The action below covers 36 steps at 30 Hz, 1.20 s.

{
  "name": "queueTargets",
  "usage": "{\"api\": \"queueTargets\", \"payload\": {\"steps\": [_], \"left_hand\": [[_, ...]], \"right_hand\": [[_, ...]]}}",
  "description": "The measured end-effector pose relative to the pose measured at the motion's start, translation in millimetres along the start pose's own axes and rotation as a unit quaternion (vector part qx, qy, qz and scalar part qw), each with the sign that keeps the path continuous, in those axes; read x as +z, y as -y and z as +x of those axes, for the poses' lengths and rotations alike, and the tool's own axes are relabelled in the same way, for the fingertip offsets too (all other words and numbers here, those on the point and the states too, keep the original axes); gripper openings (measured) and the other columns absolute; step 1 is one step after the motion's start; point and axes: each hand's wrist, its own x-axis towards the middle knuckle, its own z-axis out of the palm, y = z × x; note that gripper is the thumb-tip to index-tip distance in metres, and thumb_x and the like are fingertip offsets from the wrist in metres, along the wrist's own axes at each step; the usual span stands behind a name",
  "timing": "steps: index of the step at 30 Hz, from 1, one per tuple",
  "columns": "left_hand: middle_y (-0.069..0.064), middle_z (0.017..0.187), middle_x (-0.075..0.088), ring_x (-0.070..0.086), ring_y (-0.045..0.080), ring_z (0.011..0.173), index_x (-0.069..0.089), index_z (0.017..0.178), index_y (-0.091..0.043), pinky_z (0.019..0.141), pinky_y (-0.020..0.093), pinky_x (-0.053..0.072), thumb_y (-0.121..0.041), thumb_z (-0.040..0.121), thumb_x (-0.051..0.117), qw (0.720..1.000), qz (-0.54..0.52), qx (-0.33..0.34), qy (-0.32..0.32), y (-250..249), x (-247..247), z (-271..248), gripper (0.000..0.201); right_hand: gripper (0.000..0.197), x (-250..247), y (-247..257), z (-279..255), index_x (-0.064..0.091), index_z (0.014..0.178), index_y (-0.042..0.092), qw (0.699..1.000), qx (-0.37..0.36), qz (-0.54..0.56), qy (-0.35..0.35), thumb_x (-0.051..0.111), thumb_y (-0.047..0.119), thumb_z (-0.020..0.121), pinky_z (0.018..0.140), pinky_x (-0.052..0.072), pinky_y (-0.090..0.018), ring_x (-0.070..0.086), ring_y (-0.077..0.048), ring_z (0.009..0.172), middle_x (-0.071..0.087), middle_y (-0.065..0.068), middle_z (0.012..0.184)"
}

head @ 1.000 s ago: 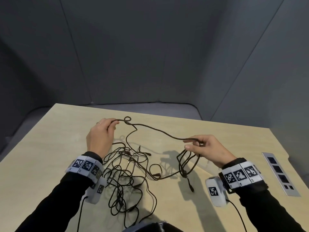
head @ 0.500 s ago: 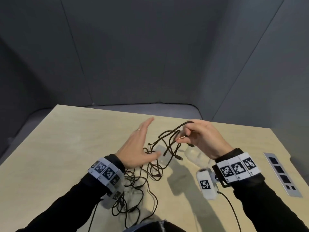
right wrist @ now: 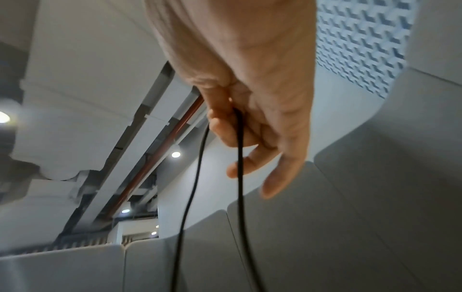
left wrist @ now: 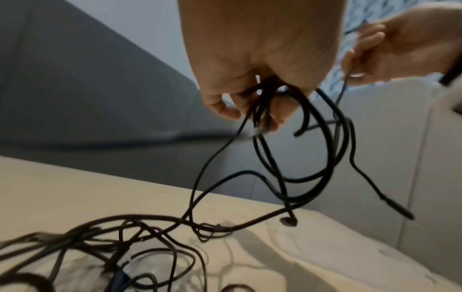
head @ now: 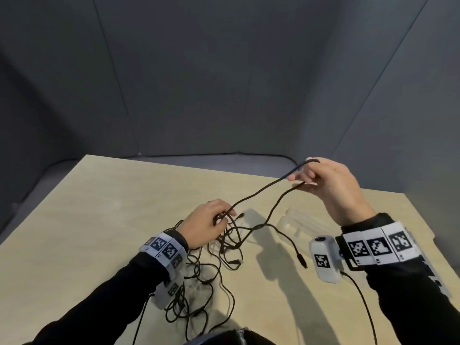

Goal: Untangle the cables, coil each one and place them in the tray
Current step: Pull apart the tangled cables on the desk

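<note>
Black cables lie in a tangle on the wooden table, under and in front of my left wrist. My left hand grips a bunch of cable loops just above the pile. My right hand is raised to the far right and pinches a bend of one black cable. One strand runs taut down to my left hand. The other strand sags and ends in a free-hanging plug. A clear plastic tray sits on the table below my right hand, with nothing visible in it.
Grey partition walls enclose the table at the back and on both sides. The table's far edge runs just behind my hands. Thin leads trail from my wrist cameras towards my body.
My hands were close together half a second ago. The right hand has since risen up and to the right, drawing a cable out. The open left hand has curled round the loops and dropped lower.
</note>
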Motion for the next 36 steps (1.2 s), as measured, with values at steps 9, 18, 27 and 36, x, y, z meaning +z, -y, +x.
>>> {"api": "queueTargets", "payload": {"steps": [9,18,27,36], "left_hand": [[-0.016,0.102,0.067,0.063,0.009,0.084,0.039,0.128,-0.034,0.076,0.031,0.049,-0.003,0.091,0.043,0.998,0.004,-0.062,0.006,-3.6,-2.1,-2.1,0.048],[-0.019,0.1,0.069,0.062,0.004,0.082,0.059,0.113,-0.035,0.076,0.028,0.033,-0.065,0.08,0.046,0.978,0.203,0.034,-0.031,9.9,-23.1,-8.7,0.046],[-0.012,0.078,0.069,0.063,0.015,0.075,0.063,0.103,-0.033,0.083,0.035,0.033,-0.031,0.079,0.069,0.936,0.279,-0.136,-0.164,38.3,-28.9,-15.6,0.025],[-0.001,0.074,0.069,0.056,0.026,0.083,0.064,0.093,-0.024,0.088,0.041,0.026,-0.022,0.081,0.062,0.876,0.389,-0.185,-0.216,47.6,-44.4,-16.7,0.012]], "right_hand": [[0.027,-16.7,0.9,2.6,0.037,0.059,0.021,0.888,0.077,0.452,0.03,0.058,0.018,0.076,0.064,0.05,-0.025,0.034,-0.009,0.048,0.031,0.006,0.053],[0.041,-34.2,19.3,10.2,0.04,0.058,0.021,0.905,0.033,0.424,-0.031,0.031,0.023,0.097,0.054,0.038,-0.021,0.021,-0.01,0.046,0.024,0.007,0.053],[0.029,-50.0,30.5,6.2,0.04,0.061,0.022,0.972,0.01,0.189,-0.141,0.032,0.011,0.087,0.044,0.01,-0.019,0.012,-0.008,0.037,0.02,0.009,0.043],[0.051,-35.7,-56.6,-16.0,0.06,0.108,0.04,0.701,0.016,-0.678,0.219,0.054,0.07,0.068,0.077,0.046,-0.028,0.059,-0.018,0.093,0.062,0.006,0.096]]}}
